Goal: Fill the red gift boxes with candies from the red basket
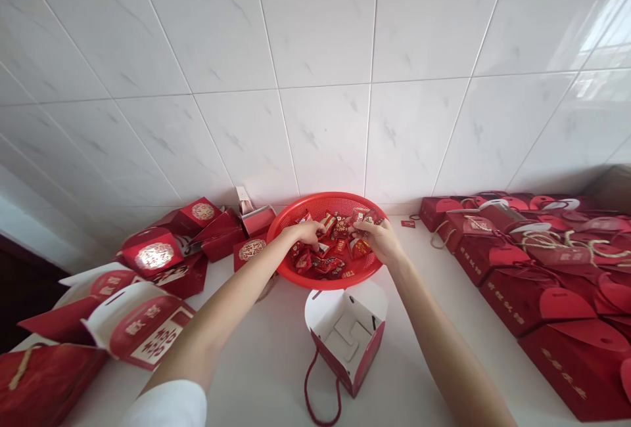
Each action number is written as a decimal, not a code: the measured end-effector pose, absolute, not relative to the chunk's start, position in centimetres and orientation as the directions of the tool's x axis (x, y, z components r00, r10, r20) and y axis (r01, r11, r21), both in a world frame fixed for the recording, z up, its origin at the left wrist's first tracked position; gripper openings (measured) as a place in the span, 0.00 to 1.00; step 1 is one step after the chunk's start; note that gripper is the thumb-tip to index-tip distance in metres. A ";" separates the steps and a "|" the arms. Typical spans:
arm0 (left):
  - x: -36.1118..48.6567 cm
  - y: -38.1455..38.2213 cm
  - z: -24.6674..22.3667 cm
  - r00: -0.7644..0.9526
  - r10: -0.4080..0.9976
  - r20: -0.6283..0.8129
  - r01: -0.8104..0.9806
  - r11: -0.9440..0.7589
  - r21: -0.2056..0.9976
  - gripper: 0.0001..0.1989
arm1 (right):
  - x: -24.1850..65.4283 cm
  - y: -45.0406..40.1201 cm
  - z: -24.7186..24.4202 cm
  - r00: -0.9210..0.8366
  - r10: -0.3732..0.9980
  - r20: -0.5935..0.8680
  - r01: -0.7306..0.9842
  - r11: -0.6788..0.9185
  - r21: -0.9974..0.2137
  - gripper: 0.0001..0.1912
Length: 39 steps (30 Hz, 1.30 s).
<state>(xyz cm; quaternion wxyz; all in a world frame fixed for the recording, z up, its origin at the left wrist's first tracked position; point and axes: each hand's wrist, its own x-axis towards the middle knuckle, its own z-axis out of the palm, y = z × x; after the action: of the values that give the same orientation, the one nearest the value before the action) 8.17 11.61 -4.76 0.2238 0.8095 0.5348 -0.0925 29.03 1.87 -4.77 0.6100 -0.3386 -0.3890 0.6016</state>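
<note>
Both hands reach into a red plastic basket [328, 284] full of small red wrapped packets [329, 264]. On the basket's left side, my left hand [307, 233] has its fingers curled down among the packets; what they pinch is too small to make out. Over the right side, my right hand [375, 238] holds a red packet [362, 230] between thumb and fingers. Just in front of the basket stands an open red box [348, 341], white inside, with nothing in it and a dark red cord handle hanging at its left.
Red boxes [522, 282] with cord handles stand in rows on the right. More red boxes [148, 249], several with lids up, lie loosely on the left. A tiled wall [325, 131] rises behind the white table [246, 374]. One small red tag [408, 223] lies near the wall.
</note>
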 end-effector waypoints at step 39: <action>9.4 8.8 -2.7 0.471 0.874 -0.121 0.867 -0.434 0.244 0.12 | 28.8 1.9 -4.8 -0.012 0.998 0.069 -0.469 0.056 -0.882 0.13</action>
<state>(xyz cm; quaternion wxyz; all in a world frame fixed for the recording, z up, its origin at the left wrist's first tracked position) 9.39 8.83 -2.66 0.1367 0.8468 0.5139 0.0117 28.82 1.90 -4.80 0.6146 -0.3413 -0.3874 0.5964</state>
